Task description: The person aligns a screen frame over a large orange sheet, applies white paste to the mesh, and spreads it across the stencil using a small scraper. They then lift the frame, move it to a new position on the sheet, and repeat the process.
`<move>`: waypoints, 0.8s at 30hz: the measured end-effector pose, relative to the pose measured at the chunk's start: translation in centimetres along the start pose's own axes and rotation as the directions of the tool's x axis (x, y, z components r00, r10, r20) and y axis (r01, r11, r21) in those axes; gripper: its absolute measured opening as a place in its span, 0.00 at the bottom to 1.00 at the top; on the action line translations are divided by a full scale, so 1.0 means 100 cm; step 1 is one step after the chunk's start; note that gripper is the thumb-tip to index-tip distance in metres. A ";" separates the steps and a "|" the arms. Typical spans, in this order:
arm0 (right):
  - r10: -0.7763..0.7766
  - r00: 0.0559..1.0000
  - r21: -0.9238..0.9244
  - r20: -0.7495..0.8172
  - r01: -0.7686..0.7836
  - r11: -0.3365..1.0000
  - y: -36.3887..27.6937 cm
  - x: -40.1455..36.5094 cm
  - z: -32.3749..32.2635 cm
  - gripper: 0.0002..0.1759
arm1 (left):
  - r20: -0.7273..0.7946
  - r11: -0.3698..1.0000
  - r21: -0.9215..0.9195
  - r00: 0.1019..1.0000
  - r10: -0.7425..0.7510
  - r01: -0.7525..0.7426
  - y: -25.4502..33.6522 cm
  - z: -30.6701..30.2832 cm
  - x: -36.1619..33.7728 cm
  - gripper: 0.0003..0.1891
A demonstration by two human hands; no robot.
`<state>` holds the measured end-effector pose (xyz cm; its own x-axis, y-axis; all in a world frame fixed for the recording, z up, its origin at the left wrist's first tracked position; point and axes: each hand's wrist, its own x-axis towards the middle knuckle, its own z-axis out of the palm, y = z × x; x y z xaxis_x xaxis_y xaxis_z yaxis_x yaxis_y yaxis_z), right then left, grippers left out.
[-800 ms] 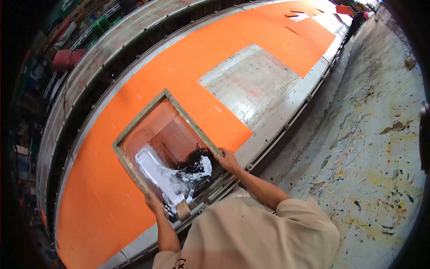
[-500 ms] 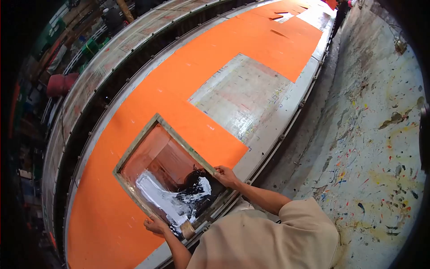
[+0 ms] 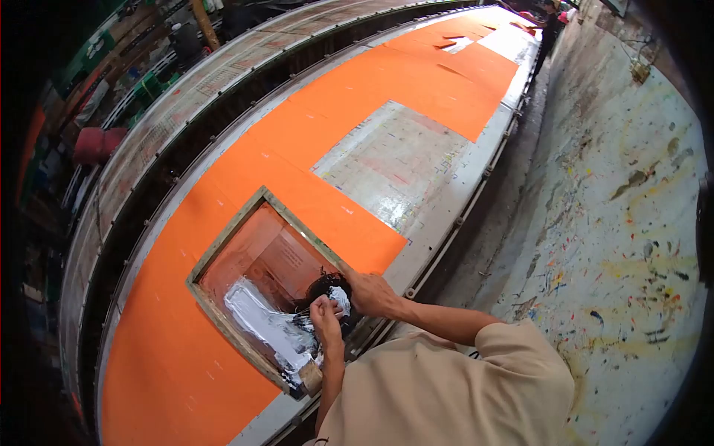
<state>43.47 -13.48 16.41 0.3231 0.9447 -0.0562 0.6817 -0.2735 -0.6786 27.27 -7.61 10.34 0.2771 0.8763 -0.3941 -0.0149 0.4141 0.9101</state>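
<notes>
A wooden screen-printing frame (image 3: 232, 334) lies tilted across orange fabric (image 3: 201, 372) on the long table. Its mesh carries a thick smear of white ink (image 3: 256, 316) and a dark patch with more white ink. My right hand (image 3: 372, 295) grips the frame's right edge near the dark patch. Over the inked lower part of the mesh is my left hand (image 3: 325, 318), its fingers curled together; whatever they may pinch is hidden. A small wooden block (image 3: 311, 377) rests at the frame's near corner.
A bare section of table top (image 3: 390, 163) shows between orange pieces. Another long table (image 3: 119, 178) runs along the left. On the right is a paint-spattered sloping surface (image 3: 610, 282). A person (image 3: 549, 33) stands at the table's far end. A red roll (image 3: 100, 146) lies at left.
My left hand has left the frame's lower-left edge and moved up and right over the inked mesh. My right hand stays on the right edge, slightly further up. The view has shifted slightly.
</notes>
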 end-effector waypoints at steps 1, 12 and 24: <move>-0.200 0.980 -0.146 0.015 0.200 0.969 -0.011 -0.009 -0.008 0.48 | 0.018 1.000 0.003 1.000 -0.006 0.005 0.004 0.004 0.004 0.21; -0.190 0.963 0.085 0.189 0.176 0.981 0.008 -0.032 -0.040 0.63 | 0.187 0.938 -0.340 0.973 0.131 -0.061 -0.024 0.089 0.030 0.19; -0.139 0.893 0.049 0.429 0.130 0.990 0.154 0.029 -0.188 0.58 | 0.277 0.952 -0.253 0.956 -0.098 0.171 -0.004 0.283 0.055 0.10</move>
<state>67.21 -18.37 19.61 -0.0874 0.9589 -0.2701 0.6846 -0.1391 -0.7155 55.97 -9.96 11.42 0.5327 0.7285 -0.4307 -0.2102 0.6069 0.7665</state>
